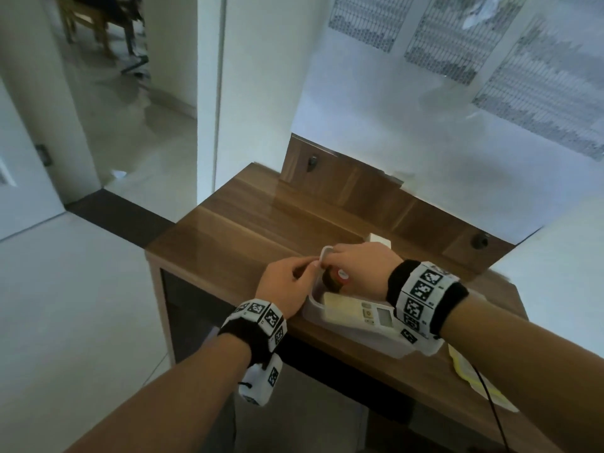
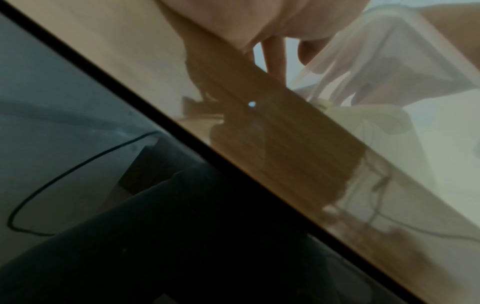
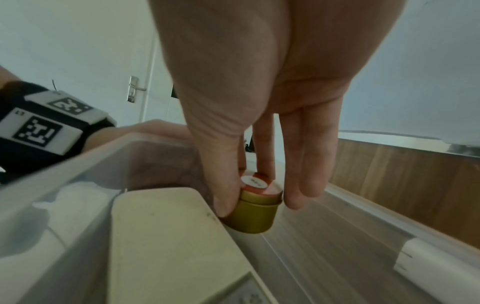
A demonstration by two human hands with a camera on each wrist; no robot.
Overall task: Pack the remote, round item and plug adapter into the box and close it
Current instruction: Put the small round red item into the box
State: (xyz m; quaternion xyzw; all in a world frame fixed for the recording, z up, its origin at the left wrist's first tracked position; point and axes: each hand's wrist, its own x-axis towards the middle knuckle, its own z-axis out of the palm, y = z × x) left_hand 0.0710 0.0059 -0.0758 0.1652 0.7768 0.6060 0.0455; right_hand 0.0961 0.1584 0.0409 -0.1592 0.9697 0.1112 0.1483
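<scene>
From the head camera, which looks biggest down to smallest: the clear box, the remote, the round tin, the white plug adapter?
1. clear box
2. remote, lying inside it
3. round tin and white plug adapter: both small, each partly hidden by the right hand, so not ranked.

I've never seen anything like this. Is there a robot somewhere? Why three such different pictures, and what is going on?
No robot here: a person works bare-handed, wearing three cameras. The wide picture comes from the head; the other two look along each wrist, near the black-and-white patterned wristbands. On the brown wooden table stands a clear plastic box. The left hand pinches its rim. The right hand holds a round gold tin with a red lid inside it, beside a cream remote control already in the box. A white plug adapter lies on the table outside the box.
</scene>
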